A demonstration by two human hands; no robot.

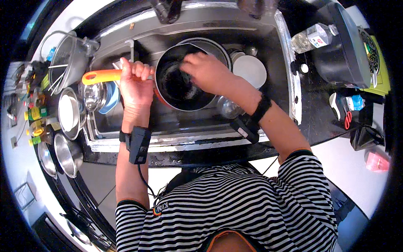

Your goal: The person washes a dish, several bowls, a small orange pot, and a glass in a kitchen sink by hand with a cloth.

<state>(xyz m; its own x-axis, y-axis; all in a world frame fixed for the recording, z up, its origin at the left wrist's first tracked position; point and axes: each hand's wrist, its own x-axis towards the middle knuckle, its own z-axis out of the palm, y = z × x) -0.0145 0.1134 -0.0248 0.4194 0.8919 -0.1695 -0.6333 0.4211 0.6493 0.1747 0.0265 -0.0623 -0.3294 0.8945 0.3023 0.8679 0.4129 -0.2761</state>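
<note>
A dark deep pan (179,91) with a red outside and an orange handle (102,77) is over the sink (176,124). My left hand (137,83) grips it where the handle meets the pan, thumb pointing up. Inside the pan is my right hand (204,71), bent at the wrist and blurred, its fingertips near the inner wall. Whether those fingers hold something is hidden. Behind the pan shows the rim of a larger round pot (220,47). To its right in the sink are a white bowl (250,71) and a clear glass vessel (228,105).
Metal bowls (67,154) and a strainer (70,63) line the left counter, near a blue dish (111,97). A plastic bottle (315,37), a dark appliance (338,60) and red-handled scissors (348,119) stand or lie on the right. The faucet (167,11) is at the back.
</note>
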